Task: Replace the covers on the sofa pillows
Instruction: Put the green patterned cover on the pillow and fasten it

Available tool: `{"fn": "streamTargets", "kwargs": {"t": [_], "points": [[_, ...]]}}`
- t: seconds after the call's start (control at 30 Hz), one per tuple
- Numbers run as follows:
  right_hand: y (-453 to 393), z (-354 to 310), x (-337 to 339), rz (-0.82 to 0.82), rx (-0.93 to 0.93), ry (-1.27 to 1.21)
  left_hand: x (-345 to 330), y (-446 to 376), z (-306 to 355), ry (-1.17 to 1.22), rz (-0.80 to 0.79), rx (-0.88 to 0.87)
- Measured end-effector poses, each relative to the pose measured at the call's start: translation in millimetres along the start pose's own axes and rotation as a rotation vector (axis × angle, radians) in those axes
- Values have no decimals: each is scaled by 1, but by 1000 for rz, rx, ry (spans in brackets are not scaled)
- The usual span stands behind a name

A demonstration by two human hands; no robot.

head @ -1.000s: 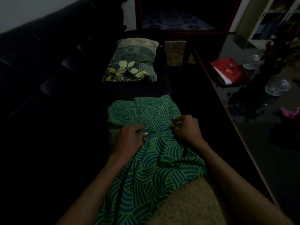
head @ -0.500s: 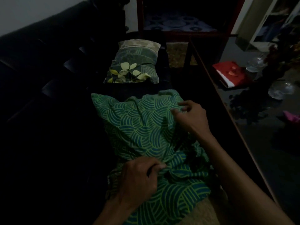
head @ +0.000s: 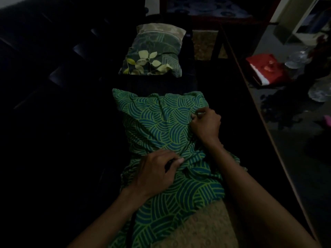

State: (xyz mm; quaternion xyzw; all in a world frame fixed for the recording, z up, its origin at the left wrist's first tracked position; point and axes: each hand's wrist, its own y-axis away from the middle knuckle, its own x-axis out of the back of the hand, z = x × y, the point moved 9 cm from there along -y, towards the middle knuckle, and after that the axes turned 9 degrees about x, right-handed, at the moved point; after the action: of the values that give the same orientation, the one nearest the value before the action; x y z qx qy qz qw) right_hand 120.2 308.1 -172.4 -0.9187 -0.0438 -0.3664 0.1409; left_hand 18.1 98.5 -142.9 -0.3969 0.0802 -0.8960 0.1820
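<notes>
On the dark sofa [head: 53, 122], left hand [head: 154, 173] grips bunched green cover [head: 161, 126]; right hand [head: 206, 123] pinches its far corner; uneven pulling could snag it on the half-bare pillow [head: 197, 228]

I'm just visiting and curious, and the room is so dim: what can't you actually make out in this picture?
Head view only:
- Sofa: nearly black in the dim light; its seams and edges are lost.
- Pillow inside the green patterned cover: hidden by the fabric; only a beige end shows, cut off by the bottom edge.
- Fingertips of the left hand and right hand: buried in folds.
- Glass items by the red object: blurred, partly cut off at the right edge.
</notes>
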Motion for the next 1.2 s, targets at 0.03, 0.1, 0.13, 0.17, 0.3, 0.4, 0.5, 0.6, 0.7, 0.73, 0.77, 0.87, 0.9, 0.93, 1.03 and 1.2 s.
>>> {"fn": "streamTargets", "kwargs": {"t": [0.03, 0.1, 0.13, 0.17, 0.3, 0.4, 0.5, 0.6, 0.7, 0.73, 0.77, 0.87, 0.9, 0.93, 1.03, 1.2], "points": [[-1, 2, -2, -16, -11, -5, 0, 1, 0, -7, 3, -5], [-1, 1, -2, -41, -14, -26, 0, 3, 0, -10, -1, -8], [-1, -1, -1, -54, -12, -49, 0, 2, -2, -5, -6, -6], [0, -3, 2, -66, -7, -73, 2, 1, -3, 9, -17, 3], [18, -11, 25, -140, 53, -148, 26, -25, -19, 131, 8, 98], [50, -15, 30, -291, 116, -88, 38, -68, -43, -23, 88, 139], [55, -13, 27, -335, 134, -75, 17, -105, -78, -166, 28, 238], [45, -8, 25, -337, 123, -74, 8, -114, -88, -132, 114, 248], [37, 4, 23, -357, 80, -81, 20, -96, -65, -143, 202, 194], [33, 9, 25, -339, 47, -89, 21, -83, -53, -137, 192, 154], [26, 16, 30, -293, 12, -109, 18, -69, -42, -134, 162, 115], [1, 21, 43, -99, -61, -216, 1, -46, -40, -131, 98, 81], [-7, 18, 42, -77, -64, -194, 0, -48, -47, -124, 105, 104], [-13, 15, 37, -87, -67, -151, -1, -53, -53, -133, 116, 124], [-17, 15, 12, -164, -78, -63, -5, -66, -56, -182, 108, 151], [-3, 38, 8, -130, -172, -152, -2, -74, -55, -208, 99, 158]]}}
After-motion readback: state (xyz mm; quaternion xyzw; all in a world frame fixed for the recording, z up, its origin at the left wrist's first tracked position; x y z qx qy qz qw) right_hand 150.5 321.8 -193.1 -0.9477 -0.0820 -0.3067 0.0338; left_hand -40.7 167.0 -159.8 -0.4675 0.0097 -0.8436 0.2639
